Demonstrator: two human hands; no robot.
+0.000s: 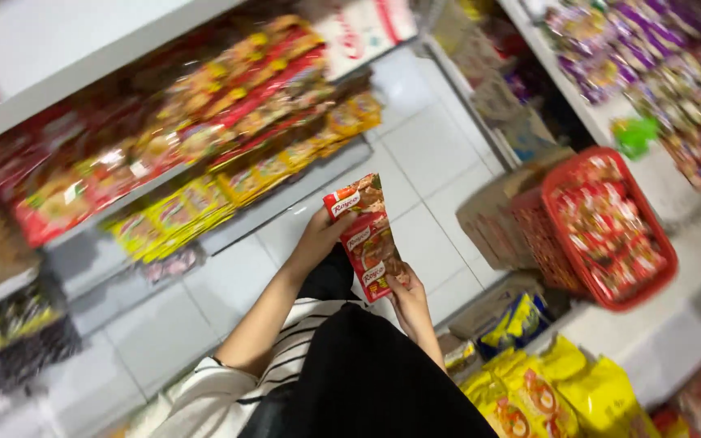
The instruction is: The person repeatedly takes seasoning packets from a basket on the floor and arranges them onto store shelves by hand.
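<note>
Sachets: strip of red sachets (369, 239) was held up mid-aisle, between both hands, over the floor and in front of the torso.
Left hand: left hand (316, 240) pinched the strip's upper left edge, thumb on the front face, fingers hidden behind.
Right hand: right hand (409, 298) gripped the bottom sachet from below, fingers curled round its lower edge.
Grip advice: judged best to keep the strip taut between the two hands, holding by the seams, so the joins did not tear or fold.
Strip look: glossy foil-like film, flat rectangular packets joined end to end, slightly tilted; red with food pictures.
Sleeve: striped white sleeve (204, 393) on the left arm, dark cloth over the chest.
Shelf left: shelf (285, 199) stacked with red and yellow packets (229, 122), blurred, crinkly film.
Basket: red plastic basket (610, 227) on the right, mesh wall, full of small red wrapped items.
Bags: yellow bags (545, 397) low right, puffy, shiny.
Floor: white tiles (423, 162), smooth, grout lines visible.
</note>
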